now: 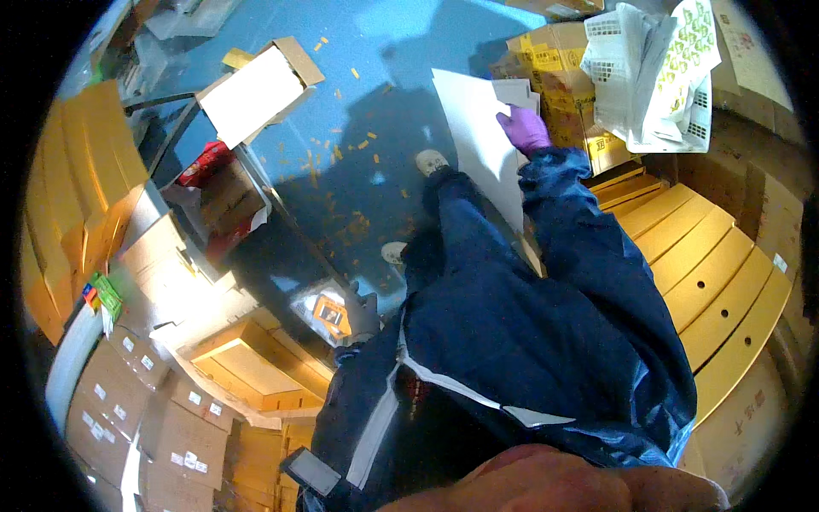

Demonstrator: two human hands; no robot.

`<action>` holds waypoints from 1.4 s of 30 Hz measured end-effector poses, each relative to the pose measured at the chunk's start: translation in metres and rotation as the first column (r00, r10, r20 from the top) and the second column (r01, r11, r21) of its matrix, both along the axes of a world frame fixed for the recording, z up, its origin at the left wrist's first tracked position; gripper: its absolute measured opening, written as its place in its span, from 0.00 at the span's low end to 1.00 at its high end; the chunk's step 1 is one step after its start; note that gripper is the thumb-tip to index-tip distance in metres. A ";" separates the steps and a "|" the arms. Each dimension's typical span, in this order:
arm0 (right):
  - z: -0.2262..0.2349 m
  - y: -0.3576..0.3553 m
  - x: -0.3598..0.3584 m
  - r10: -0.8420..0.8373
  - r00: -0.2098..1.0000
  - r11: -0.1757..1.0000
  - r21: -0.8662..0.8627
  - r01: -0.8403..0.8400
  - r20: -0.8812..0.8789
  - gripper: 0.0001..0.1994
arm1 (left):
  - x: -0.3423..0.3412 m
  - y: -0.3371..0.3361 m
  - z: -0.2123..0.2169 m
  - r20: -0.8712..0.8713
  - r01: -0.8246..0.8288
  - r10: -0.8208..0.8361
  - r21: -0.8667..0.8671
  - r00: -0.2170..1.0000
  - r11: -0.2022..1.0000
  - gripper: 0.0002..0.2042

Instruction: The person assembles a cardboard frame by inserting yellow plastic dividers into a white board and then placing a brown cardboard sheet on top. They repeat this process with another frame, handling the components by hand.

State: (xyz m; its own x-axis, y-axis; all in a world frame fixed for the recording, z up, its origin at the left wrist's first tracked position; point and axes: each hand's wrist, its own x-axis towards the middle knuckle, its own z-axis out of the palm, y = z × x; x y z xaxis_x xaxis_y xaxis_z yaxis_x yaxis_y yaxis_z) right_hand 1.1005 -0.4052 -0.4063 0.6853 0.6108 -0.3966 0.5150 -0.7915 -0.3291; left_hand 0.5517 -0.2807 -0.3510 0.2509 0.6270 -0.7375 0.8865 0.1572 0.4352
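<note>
My right hand point(525, 130), in a purple glove, grips the upper right edge of a large white sheet point(478, 128) that hangs down beside my right leg. Behind that edge, more pale sheets point(516, 92) show. Low on the left, my left hand point(363, 312) in a dark grey glove closes on the side of an orange packet point(331, 315) with clear plastic around it. The fingertips of the left hand are partly hidden in shadow.
Cartons point(550, 64) and a white plastic basket point(701, 128) stand at the far right. Yellow-brown boxes point(708, 282) line the right side. To the left are an open box with a white top point(256, 94), a red-lined carton point(226, 200) and stacked cartons point(183, 418). Scraps litter the blue floor point(358, 128).
</note>
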 end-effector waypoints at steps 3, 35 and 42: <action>0.132 0.020 -0.024 0.054 0.998 0.880 0.470 -0.067 0.043 0.08 | -0.014 0.002 -0.004 0.189 -0.015 0.017 -0.010 0.982 1.000 0.29; 0.336 0.052 -0.437 0.141 0.940 0.629 0.761 0.157 -0.310 0.45 | -0.201 0.041 0.345 0.625 -0.583 -0.025 0.740 0.780 0.335 0.34; 0.332 0.041 -0.427 0.670 0.191 0.641 0.689 0.338 -0.717 0.36 | -0.272 0.088 0.341 0.843 -0.536 0.360 -0.105 0.399 0.838 0.31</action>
State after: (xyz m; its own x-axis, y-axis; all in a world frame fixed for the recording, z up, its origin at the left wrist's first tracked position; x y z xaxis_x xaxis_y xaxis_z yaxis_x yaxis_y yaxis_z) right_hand 0.6736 -0.3639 -0.0745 -0.0283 0.9992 -0.0293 -0.4721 -0.0392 -0.8807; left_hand 0.2793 -0.1926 -0.0102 0.3130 0.9181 -0.2431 -0.0541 0.2728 0.9605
